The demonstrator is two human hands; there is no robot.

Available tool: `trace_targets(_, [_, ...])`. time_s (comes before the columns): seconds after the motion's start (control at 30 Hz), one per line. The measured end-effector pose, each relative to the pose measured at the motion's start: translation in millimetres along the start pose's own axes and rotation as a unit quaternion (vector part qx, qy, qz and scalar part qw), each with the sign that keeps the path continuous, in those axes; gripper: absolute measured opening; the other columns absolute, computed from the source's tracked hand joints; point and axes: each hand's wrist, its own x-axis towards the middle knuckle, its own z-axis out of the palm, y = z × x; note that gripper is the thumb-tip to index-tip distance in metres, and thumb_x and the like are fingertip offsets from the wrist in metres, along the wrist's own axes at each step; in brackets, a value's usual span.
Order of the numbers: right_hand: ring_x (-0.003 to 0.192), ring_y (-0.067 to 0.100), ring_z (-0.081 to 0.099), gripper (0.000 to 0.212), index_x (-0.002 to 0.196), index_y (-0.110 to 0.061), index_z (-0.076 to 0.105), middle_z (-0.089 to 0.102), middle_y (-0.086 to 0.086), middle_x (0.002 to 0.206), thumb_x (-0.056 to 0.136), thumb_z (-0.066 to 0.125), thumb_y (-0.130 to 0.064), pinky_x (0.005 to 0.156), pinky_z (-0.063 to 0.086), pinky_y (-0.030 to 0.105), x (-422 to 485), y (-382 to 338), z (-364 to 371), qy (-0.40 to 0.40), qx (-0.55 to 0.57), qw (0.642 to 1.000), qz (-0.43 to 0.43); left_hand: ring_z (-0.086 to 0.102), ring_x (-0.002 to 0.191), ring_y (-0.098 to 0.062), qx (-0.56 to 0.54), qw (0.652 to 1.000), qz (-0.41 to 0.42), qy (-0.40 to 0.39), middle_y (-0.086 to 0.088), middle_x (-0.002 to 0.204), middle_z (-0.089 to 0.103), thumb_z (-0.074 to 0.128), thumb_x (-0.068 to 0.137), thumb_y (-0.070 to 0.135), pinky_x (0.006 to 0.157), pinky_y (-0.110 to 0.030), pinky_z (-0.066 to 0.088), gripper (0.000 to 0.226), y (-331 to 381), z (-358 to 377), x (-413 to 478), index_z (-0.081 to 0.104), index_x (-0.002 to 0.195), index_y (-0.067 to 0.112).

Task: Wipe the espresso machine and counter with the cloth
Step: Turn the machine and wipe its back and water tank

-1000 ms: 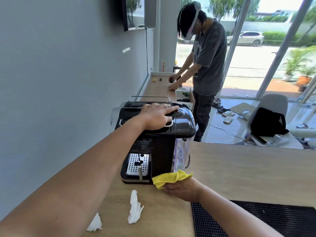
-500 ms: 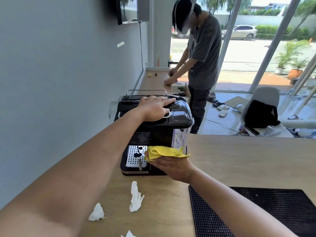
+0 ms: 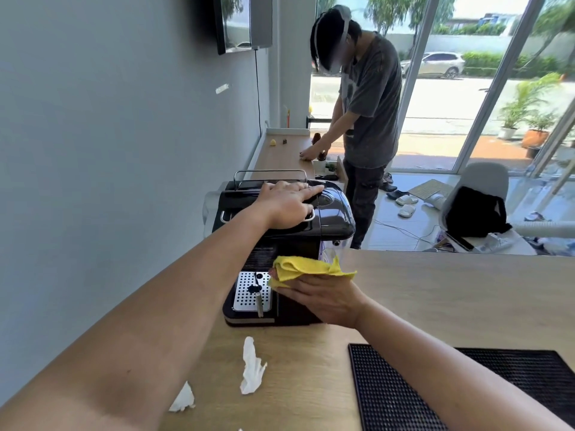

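A black espresso machine (image 3: 329, 219) stands on the wooden counter (image 3: 451, 293) against the grey wall, its perforated drip tray (image 3: 250, 290) facing me. My left hand (image 3: 287, 203) lies flat on the machine's top, fingers straight. My right hand (image 3: 323, 298) presses a folded yellow cloth (image 3: 303, 267) against the machine's right front side, about halfway up. The cloth hides my fingertips.
Two crumpled white tissues (image 3: 252, 367) (image 3: 183, 399) lie on the counter in front of the machine. A black rubber mat (image 3: 510, 377) covers the near right. Another person (image 3: 367, 113) works at a far counter. A chair with a black bag (image 3: 473, 209) stands beyond the counter edge.
My right hand has carried the yellow cloth up from the machine's base to its mid side. My left hand has stayed on top.
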Motion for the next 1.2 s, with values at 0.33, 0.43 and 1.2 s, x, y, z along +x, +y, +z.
trace_targets(0.33, [0.131,0.012,0.051,0.065,0.143,-0.025,0.046,0.050,-0.007,0.147,0.080,0.060,-0.018,0.094,0.053,0.041,-9,-36,46,-0.241,0.018,0.969,-0.058,0.012,0.149,-0.014,-0.007,0.999,0.022,0.035,0.003,0.161,0.017,0.027,0.102,0.037,0.118,-0.039,0.009,0.050,2,2,-11,0.021,0.152,0.039])
trace_targets(0.43, [0.133,0.011,0.048,0.066,0.137,-0.029,0.055,0.051,-0.008,0.145,0.075,0.075,-0.029,0.104,0.046,0.040,-18,-38,59,-0.277,-0.017,0.955,-0.107,0.007,0.150,-0.014,-0.016,0.999,0.022,0.029,0.002,0.162,0.014,0.026,0.102,0.035,0.120,-0.038,0.005,0.051,1,4,-11,0.019,0.152,0.038])
trace_targets(1.2, [0.078,0.025,0.069,0.019,0.105,-0.005,0.069,0.074,0.018,0.094,0.086,0.066,-0.004,0.077,0.058,0.040,-109,-84,-43,0.071,0.667,0.304,0.676,0.050,0.103,-0.026,0.012,0.941,-0.016,0.339,-0.003,0.105,0.060,0.035,0.101,0.038,0.089,-0.039,0.035,0.039,15,54,-62,0.067,0.117,0.021])
